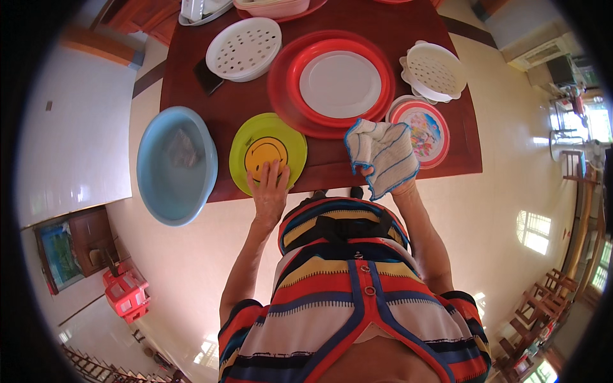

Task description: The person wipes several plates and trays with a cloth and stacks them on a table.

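My left hand (269, 190) lies with its fingers stretched over the near part of a green plate (240, 148) that has a yellow smiley face in its middle. The plate rests near the table's front edge. A striped cleaning cloth (383, 153) with blue edging drapes over my right hand (405, 186), whose fingers are mostly hidden beneath it. The cloth hangs at the front edge, partly in front of a round pink-rimmed plate with a colourful picture (429, 131). Behind both hands lies a large red tray (281, 96) with a white centre.
A blue basin (147, 166) holding a clear plastic bag stands at the table's left edge. White perforated strainers stand at the back left (244, 50) and right (436, 72). A dark flat object (205, 78) lies beside the left one. Red stools (126, 292) stand on the floor, far left.
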`<action>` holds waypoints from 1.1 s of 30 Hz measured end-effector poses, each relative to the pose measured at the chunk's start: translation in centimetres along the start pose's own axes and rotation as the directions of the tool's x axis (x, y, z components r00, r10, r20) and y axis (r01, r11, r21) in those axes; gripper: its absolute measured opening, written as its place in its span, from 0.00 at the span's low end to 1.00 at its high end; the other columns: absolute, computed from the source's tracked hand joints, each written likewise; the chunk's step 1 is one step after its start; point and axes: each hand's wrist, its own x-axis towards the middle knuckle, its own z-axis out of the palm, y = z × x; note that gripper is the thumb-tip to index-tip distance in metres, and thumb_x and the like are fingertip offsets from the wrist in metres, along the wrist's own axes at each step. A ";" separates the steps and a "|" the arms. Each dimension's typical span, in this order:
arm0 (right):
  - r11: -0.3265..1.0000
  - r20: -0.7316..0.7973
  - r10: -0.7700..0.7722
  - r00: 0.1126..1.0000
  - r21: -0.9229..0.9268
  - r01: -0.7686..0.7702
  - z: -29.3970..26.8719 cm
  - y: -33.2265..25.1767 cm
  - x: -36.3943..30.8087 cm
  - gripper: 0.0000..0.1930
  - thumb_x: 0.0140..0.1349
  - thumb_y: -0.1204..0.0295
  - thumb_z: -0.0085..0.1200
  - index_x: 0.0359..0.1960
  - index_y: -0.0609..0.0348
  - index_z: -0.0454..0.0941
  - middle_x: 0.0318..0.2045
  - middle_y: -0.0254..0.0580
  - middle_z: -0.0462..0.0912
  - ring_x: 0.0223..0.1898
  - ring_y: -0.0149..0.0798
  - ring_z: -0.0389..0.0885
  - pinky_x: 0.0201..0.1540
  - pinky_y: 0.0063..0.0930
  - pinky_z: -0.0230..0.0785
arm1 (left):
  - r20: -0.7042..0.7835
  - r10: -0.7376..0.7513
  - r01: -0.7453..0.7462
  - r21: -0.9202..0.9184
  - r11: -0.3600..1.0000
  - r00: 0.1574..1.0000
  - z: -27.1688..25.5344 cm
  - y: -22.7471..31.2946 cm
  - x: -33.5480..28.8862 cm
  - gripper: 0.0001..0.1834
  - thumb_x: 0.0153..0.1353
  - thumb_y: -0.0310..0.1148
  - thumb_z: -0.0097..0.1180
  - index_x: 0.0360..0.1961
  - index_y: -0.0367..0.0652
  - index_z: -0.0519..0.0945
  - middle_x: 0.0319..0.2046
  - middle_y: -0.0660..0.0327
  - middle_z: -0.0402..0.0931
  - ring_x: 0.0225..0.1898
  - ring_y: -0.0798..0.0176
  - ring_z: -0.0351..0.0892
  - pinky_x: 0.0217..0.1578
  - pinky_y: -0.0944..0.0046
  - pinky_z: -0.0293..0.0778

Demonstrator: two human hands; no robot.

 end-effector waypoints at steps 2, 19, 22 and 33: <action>0.997 -0.078 -0.057 0.995 -0.063 0.052 0.6 0.0 -0.4 0.26 0.61 0.62 0.45 0.59 0.60 0.58 0.52 0.45 0.70 0.49 0.39 0.69 0.40 0.34 0.72 | 0.065 -0.005 0.011 -0.082 0.997 0.998 -0.1 0.0 0.3 0.25 0.51 0.38 0.60 0.51 0.46 0.73 0.58 0.56 0.63 0.59 0.50 0.63 0.54 0.33 0.52; 0.825 -0.113 -0.255 0.960 -0.543 0.155 0.6 -0.2 -1.3 0.16 0.61 0.70 0.44 0.49 0.62 0.63 0.38 0.50 0.75 0.33 0.41 0.76 0.30 0.27 0.75 | 0.062 -0.290 0.244 -0.720 0.649 0.955 0.7 -1.3 16.8 0.14 0.58 0.31 0.51 0.43 0.36 0.77 0.37 0.51 0.78 0.38 0.50 0.76 0.40 0.57 0.71; 0.980 -0.233 -0.041 0.972 0.181 0.085 2.5 -0.8 -1.3 0.17 0.58 0.74 0.47 0.50 0.60 0.63 0.39 0.45 0.75 0.35 0.37 0.76 0.32 0.24 0.74 | 0.172 -0.292 0.332 -0.635 0.697 0.941 3.3 -1.8 20.5 0.17 0.57 0.36 0.51 0.44 0.36 0.76 0.40 0.49 0.77 0.41 0.48 0.77 0.41 0.54 0.72; 0.966 -0.143 -0.178 0.974 -0.216 0.145 0.9 -0.1 -0.1 0.13 0.54 0.81 0.51 0.42 0.62 0.70 0.37 0.37 0.77 0.33 0.28 0.75 0.33 0.15 0.72 | 0.498 -0.319 0.491 -0.264 0.830 0.807 4.1 -0.4 26.2 0.29 0.49 0.45 0.56 0.50 0.39 0.70 0.49 0.41 0.68 0.47 0.41 0.74 0.46 0.48 0.72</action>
